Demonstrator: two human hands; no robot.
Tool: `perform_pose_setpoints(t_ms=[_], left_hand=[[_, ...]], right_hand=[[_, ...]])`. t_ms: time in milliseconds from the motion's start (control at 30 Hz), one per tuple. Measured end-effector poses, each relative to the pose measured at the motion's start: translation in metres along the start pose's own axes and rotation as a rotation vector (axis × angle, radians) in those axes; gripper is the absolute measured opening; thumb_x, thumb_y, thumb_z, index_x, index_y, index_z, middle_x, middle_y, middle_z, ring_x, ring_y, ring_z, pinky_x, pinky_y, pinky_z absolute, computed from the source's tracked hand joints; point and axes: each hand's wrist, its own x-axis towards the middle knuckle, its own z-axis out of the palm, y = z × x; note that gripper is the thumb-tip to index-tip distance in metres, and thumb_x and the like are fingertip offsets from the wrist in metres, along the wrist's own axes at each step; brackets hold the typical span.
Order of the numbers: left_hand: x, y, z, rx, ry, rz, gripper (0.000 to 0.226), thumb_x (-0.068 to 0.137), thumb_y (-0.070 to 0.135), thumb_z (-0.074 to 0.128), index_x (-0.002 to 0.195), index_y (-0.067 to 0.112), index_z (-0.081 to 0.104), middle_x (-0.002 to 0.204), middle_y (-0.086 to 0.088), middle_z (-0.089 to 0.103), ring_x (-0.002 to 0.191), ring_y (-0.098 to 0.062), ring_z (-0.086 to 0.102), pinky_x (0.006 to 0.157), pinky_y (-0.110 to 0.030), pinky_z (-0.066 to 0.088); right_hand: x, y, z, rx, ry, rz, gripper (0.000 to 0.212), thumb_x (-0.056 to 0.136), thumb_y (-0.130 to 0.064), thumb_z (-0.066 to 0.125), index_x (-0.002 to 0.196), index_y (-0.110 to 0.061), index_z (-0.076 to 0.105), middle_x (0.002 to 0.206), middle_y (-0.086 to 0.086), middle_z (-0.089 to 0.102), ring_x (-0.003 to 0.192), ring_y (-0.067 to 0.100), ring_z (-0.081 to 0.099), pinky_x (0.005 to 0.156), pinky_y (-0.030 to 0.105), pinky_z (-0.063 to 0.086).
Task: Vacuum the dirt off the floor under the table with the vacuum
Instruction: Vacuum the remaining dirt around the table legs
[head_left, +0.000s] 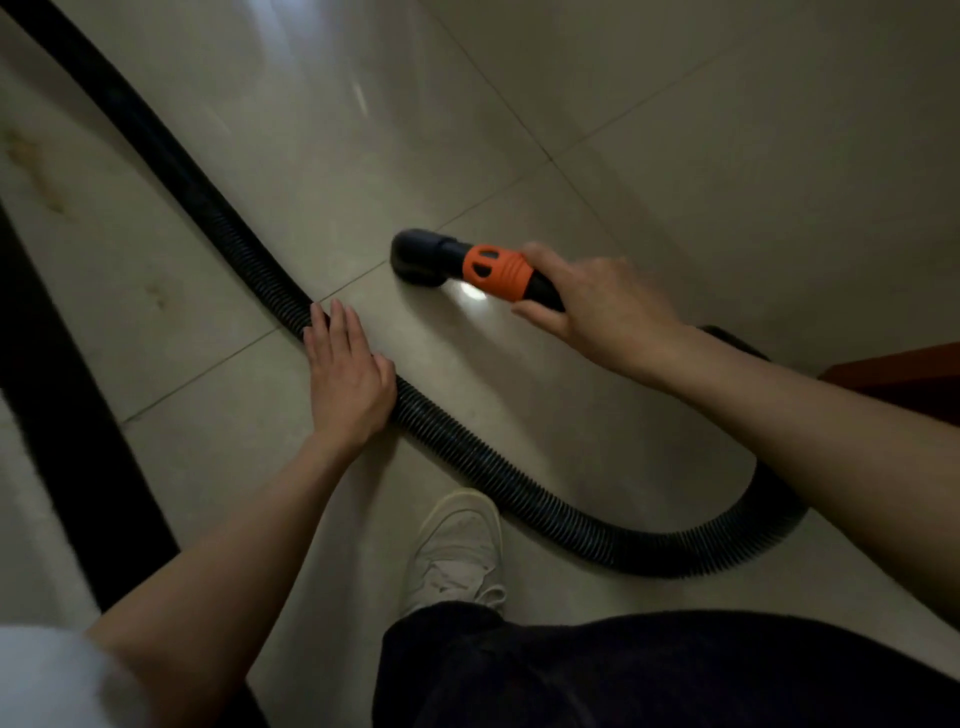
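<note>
My right hand (597, 306) grips the black handle of the vacuum nozzle just behind its orange collar (496, 272). The round black nozzle head (415, 257) sits face down on the pale tiled floor (363, 130), near a tile joint. A black ribbed hose (467, 447) runs from the top left across the floor, loops at the lower right and comes back to the handle under my right wrist. My left hand (345, 374) lies flat with straight fingers on the hose and floor, left of the nozzle. A bright light spot shows on the tile under the collar.
A dark bar or table leg (67, 395) crosses the left side diagonally. Yellowish stains (31, 161) mark the tiles at far left. My white shoe (457, 551) and dark trouser leg are at the bottom centre. A reddish-brown piece of furniture (904, 379) shows at the right edge.
</note>
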Motion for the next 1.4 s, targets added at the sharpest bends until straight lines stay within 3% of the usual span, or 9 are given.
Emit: perform_pose_setpoints(t_ms=[200, 400, 567, 700, 900, 1000, 1100, 1233, 1400], left_hand=[[0.002, 0.002, -0.001, 0.017, -0.004, -0.026, 0.063, 0.095, 0.018, 0.038, 0.145, -0.008, 0.012, 0.155, -0.023, 0.009, 0.144, -0.037, -0.003, 0.116, -0.042, -0.007], [0.001, 0.004, -0.002, 0.084, -0.027, -0.014, 0.060, 0.094, 0.021, 0.031, 0.144, -0.010, 0.018, 0.152, -0.027, 0.014, 0.143, -0.041, 0.002, 0.116, -0.046, -0.003], [-0.002, 0.037, -0.005, 0.208, -0.115, 0.095, 0.064, 0.095, 0.031, 0.032, 0.146, -0.003, 0.017, 0.155, -0.020, 0.011, 0.145, -0.033, -0.001, 0.114, -0.047, -0.011], [-0.014, 0.087, 0.006, 0.230, -0.259, 0.233, 0.069, 0.097, 0.044, 0.024, 0.149, 0.003, 0.005, 0.158, -0.015, -0.003, 0.145, -0.029, -0.010, 0.113, -0.049, -0.012], [-0.027, 0.140, 0.032, 0.183, -0.428, 0.459, 0.075, 0.095, 0.057, 0.020, 0.149, 0.015, -0.011, 0.155, -0.011, -0.020, 0.142, -0.028, -0.022, 0.111, -0.051, -0.016], [-0.026, 0.153, 0.044, 0.178, -0.459, 0.481, 0.077, 0.094, 0.060, 0.020, 0.148, 0.019, -0.016, 0.154, -0.010, -0.024, 0.141, -0.029, -0.024, 0.111, -0.055, -0.014], [-0.026, 0.157, 0.051, 0.194, -0.472, 0.456, 0.078, 0.092, 0.062, 0.018, 0.147, 0.020, -0.018, 0.153, -0.010, -0.027, 0.140, -0.030, -0.026, 0.109, -0.057, -0.016], [-0.025, 0.156, 0.052, 0.206, -0.492, 0.451, 0.079, 0.091, 0.064, 0.015, 0.147, 0.022, -0.021, 0.152, -0.009, -0.029, 0.140, -0.028, -0.028, 0.108, -0.056, -0.018], [-0.025, 0.157, 0.051, 0.229, -0.532, 0.445, 0.078, 0.091, 0.064, 0.012, 0.145, 0.022, -0.024, 0.150, -0.009, -0.034, 0.138, -0.027, -0.032, 0.107, -0.055, -0.020]], right_hand=[[-0.016, 0.015, -0.011, 0.019, 0.017, 0.087, 0.052, 0.093, -0.050, 0.048, 0.137, -0.024, 0.037, 0.096, 0.014, 0.066, 0.078, 0.033, 0.061, 0.059, 0.032, 0.037], [-0.066, 0.022, -0.009, 0.207, -0.101, 0.088, 0.055, 0.086, -0.053, 0.051, 0.135, -0.028, 0.042, 0.096, 0.014, 0.067, 0.083, 0.036, 0.063, 0.068, 0.040, 0.051], [-0.119, 0.038, -0.014, 0.180, -0.056, 0.336, 0.050, 0.090, -0.050, 0.052, 0.134, -0.028, 0.042, 0.095, 0.004, 0.064, 0.079, 0.027, 0.061, 0.060, 0.032, 0.039], [-0.154, 0.050, -0.017, 0.151, -0.082, 0.594, 0.044, 0.090, -0.051, 0.050, 0.117, -0.016, 0.048, 0.080, 0.008, 0.058, 0.068, 0.030, 0.054, 0.057, 0.034, 0.038], [-0.210, 0.070, -0.026, 0.543, -0.022, 0.829, 0.028, 0.090, -0.037, 0.058, 0.112, -0.020, 0.049, 0.072, 0.004, 0.059, 0.061, 0.023, 0.060, 0.056, 0.032, 0.045], [-0.239, 0.068, -0.024, 0.842, -0.018, 0.957, 0.020, 0.091, -0.022, 0.061, 0.105, -0.019, 0.048, 0.071, 0.008, 0.062, 0.049, 0.017, 0.061, 0.048, 0.028, 0.048], [-0.262, 0.061, -0.010, 0.936, 0.016, 1.053, 0.019, 0.090, -0.017, 0.060, 0.102, -0.013, 0.045, 0.068, 0.010, 0.061, 0.040, 0.016, 0.054, 0.041, 0.028, 0.045], [-0.270, 0.058, -0.001, 0.887, 0.064, 1.061, 0.018, 0.091, -0.026, 0.059, 0.099, -0.017, 0.047, 0.058, 0.009, 0.055, 0.040, 0.016, 0.052, 0.042, 0.028, 0.043], [-0.266, 0.048, -0.002, 0.844, 0.042, 1.058, 0.026, 0.093, -0.046, 0.047, 0.106, -0.024, 0.044, 0.061, 0.007, 0.057, 0.040, 0.012, 0.053, 0.040, 0.021, 0.042]])
